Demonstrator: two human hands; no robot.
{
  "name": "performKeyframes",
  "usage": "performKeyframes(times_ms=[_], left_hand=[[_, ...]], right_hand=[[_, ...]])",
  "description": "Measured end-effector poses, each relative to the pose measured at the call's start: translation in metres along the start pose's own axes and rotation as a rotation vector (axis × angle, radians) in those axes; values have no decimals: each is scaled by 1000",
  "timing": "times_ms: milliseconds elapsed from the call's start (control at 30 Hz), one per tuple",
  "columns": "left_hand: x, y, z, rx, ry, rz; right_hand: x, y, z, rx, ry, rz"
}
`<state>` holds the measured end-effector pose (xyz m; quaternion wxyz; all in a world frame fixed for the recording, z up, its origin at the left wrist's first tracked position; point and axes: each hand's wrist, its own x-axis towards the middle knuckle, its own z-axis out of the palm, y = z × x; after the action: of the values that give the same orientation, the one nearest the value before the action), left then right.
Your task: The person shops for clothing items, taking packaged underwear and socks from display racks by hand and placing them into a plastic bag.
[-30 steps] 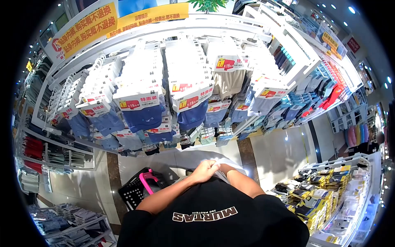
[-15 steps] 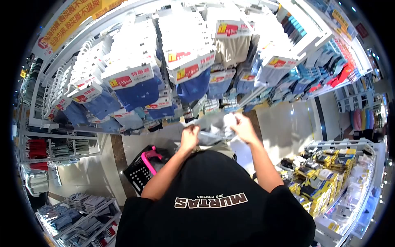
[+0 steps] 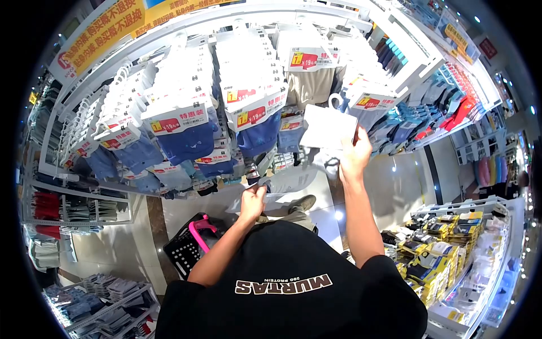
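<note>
My right hand is raised in front of the rack and grips a white hang-card pack with a hook at its top. Bright light washes out the card's face, and its contents cannot be made out. Lower and to the left, my left hand is closed at waist height. Thin translucent plastic spreads to the right from its fingers. Just ahead hang blue garment packs under white cards with red and yellow price labels, and a beige garment pack.
A black basket with a pink handle stands on the floor at my left. A bin of yellow packs is at the right, and a shelf of folded packs at the lower left. My shoe shows below the rack.
My right hand has moved up and right, away from my left, raising the white pack towards the rack. My left hand has dropped slightly. The view has shifted a little.
</note>
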<state>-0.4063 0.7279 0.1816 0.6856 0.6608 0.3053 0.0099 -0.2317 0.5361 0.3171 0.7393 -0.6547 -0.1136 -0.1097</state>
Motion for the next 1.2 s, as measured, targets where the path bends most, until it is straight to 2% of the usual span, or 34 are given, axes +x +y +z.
performKeyframes(times_ms=[167,300,333,367,500,700,867,967,1200], left_hand=[[-4,-6,1,22,-16,31],[-10,-7,-1,6,-47,20],[-11,-6,0,-11,-57,14],[-13,-7,0,-28,-67,8],[-13,-10,0,-12,-82,17],[-16,-5,3,-34,-102,46],[-14,-6,3,-12,-128,71],[-17,-1,7,-20,-126,57],[-11,-19,10,-35,-139,52]], right_hand=[[36,-31,34,-308,223,-284],[59,-38,67,-330,401,-612],[66,-30,73,-323,423,-596],[72,-28,82,-349,456,-687],[72,-19,98,-450,440,-828],[54,-11,112,-576,400,-889],[66,-6,128,-556,386,-903],[67,-7,139,-644,348,-842],[60,19,146,-611,213,-728]])
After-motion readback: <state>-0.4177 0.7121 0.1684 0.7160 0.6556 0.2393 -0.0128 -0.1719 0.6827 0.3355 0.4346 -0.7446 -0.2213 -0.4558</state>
